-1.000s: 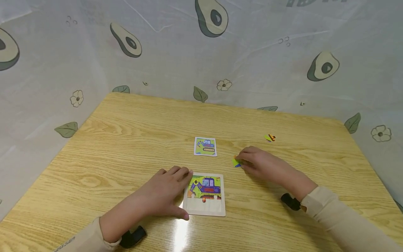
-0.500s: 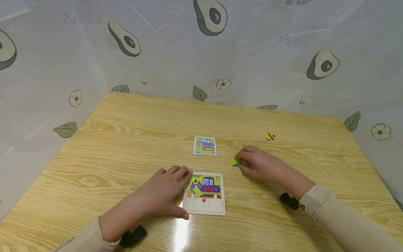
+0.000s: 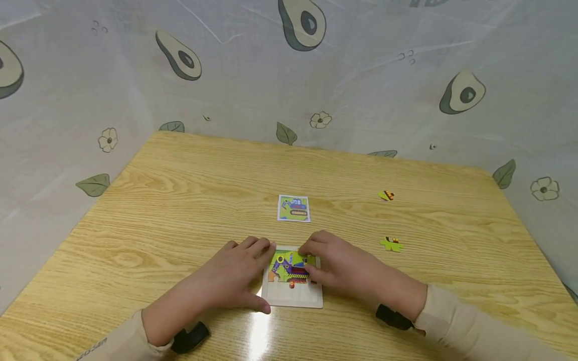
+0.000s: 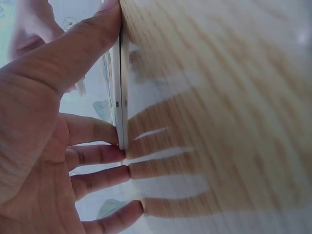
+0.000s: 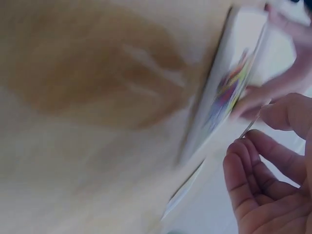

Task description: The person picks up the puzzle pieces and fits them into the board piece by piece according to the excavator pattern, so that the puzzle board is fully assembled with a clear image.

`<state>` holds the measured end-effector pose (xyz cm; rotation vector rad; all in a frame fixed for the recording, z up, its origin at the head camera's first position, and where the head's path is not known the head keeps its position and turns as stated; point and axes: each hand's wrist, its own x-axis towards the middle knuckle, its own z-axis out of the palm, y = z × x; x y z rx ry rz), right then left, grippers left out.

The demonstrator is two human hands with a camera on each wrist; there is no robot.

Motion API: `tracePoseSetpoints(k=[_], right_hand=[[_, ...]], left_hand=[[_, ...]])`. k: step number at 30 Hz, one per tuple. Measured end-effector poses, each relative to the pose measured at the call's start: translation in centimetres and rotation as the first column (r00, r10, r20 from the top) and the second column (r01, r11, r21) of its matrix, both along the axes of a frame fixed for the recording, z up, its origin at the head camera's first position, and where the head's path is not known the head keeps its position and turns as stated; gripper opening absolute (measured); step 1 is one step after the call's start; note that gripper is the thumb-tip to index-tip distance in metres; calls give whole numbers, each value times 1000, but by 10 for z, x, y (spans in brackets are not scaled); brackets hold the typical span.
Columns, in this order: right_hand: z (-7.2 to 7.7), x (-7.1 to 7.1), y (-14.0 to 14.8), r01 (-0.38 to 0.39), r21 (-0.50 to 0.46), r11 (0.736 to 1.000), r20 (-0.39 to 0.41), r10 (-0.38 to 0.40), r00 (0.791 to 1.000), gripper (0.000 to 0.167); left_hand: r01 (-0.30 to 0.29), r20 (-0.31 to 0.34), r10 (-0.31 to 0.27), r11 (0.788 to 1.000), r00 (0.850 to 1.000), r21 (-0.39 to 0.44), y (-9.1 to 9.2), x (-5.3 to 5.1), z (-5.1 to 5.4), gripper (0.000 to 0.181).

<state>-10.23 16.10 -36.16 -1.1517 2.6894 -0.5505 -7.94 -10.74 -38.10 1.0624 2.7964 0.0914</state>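
My left hand [image 3: 230, 276] rests at the left edge of a wooden jigsaw board [image 3: 293, 299], its thumb and fingers spread along that side. In the left wrist view the board [image 4: 121, 97] is edge-on, with fingertips touching it and the table. The board shows a purple digger picture in its upper part and bare wood below. Over its upper right, my right hand [image 3: 340, 265] pinches a green-and-blue puzzle piece [image 3: 299, 263]. Only the thin edge of the puzzle piece [image 5: 247, 127] shows between thumb and fingers in the right wrist view.
A square picture card [image 3: 293, 208] with the digger lies behind the board. To the right lie two loose puzzle pieces, a green one [image 3: 392, 244] nearer and a green-and-brown one [image 3: 386, 195] farther. A printed cloth [image 3: 244, 90] hangs behind the wooden table [image 3: 203, 175].
My right hand has lifted the green-and-blue puzzle piece off the table and carried it left, over the board. The nearer loose piece has come into view. My left hand stays in place.
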Motion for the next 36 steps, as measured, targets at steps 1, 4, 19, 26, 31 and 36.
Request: tracePoseSetpoints(k=[1,4,19,26,31,36], right_hand=[[0,4,-4,-21,-7,1000,-7,21,1000,21],[-1,14,-14,-84,-17,996,-31,84,996,19],[-6,32,-42,-144,100,985,-12,146,989,23],[-9,35,-44,-183,111,977,-171,201,965,12],[-13,38,-47,-176,139,975,-261,208,943,7],[-14,41,-48,-166,158,973,-289,206,935,7]], left_hand=[[1,-2,-1,1000,1000,2,0,0,0,112],[5,-11,-4,1000,1000,6,0,0,-1,112],[-9,-2,9,1000,1000,-21,1,0,-1,114],[-12,9,12,1000,1000,-14,1,1,1,114],[-13,3,13,1000,1000,-10,1,1,1,114],[-12,0,12,1000,1000,-14,1,1,1,113]])
